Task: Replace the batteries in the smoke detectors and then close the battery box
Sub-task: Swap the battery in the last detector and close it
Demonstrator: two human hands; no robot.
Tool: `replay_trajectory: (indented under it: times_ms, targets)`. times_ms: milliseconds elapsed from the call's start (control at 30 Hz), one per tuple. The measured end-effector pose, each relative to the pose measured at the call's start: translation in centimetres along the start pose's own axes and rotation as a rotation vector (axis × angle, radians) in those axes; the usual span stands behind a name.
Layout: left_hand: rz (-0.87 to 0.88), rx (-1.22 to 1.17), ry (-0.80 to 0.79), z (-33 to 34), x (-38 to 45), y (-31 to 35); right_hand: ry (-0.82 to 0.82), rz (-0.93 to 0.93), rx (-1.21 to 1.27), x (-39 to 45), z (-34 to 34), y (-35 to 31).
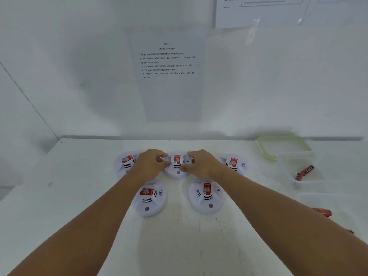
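Head view: five smoke detectors on table [79, 196]; left hand [149, 164] and right hand [201, 164] both grip middle back detector [177, 166]. Two clear boxes at right.

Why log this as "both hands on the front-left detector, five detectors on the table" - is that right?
Not quite. Head view shows both the left hand and right hand on the back-row middle detector, not the front-left one. Five detectors on the table is correct.

Wall sheet [169, 74] showing "2654", "Tukar Bateri Penggera" and five numbered steps, the first reading "Buka penutup kompartmen bateri penggera", red detector labels [177, 159] showing nothing legible
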State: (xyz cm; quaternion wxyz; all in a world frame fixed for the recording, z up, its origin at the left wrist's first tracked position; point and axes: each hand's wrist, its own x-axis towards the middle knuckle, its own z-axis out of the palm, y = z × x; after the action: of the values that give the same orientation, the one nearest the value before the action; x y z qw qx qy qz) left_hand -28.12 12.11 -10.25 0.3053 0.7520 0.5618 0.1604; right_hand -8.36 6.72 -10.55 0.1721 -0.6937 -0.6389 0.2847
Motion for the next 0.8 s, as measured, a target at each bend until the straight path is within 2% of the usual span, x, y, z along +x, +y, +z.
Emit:
replay_trajectory:
  times_ms: [133, 233, 300, 400, 500, 634, 800]
  targets:
    - [0.011, 0.064, 0.079, 0.1, -0.4, 0.3, 0.028, 0.006, -0.044, -0.9, -0.6, -0.1]
    - [0.084, 0.067, 0.219, 0.3, -1.1, 2.0, 0.173, 0.002, -0.044, -2.3, -2.4, 0.7]
    - [0.155, 0.047, 0.239, 0.9, -1.4, 3.8, 0.295, 0.027, -0.033, -3.3, -4.1, 1.9]
    - [0.246, 0.074, 0.098, 2.4, -1.6, 7.2, 0.37, 0.203, 0.009, -4.8, -6.2, 4.6]
    - [0.293, 0.168, -0.137, 4.5, -1.9, 10.6, 0.289, 0.389, 0.097, -6.0, -7.2, 7.4]
    - [0.335, 0.364, -0.322, 7.5, -1.3, 14.1, 0.235, 0.424, 0.363, -7.5, -7.5, 9.0]
    - [0.304, 0.599, -0.452, 10.2, 0.1, 16.4, 0.237, 0.4, 0.527, -8.1, -7.9, 10.1]
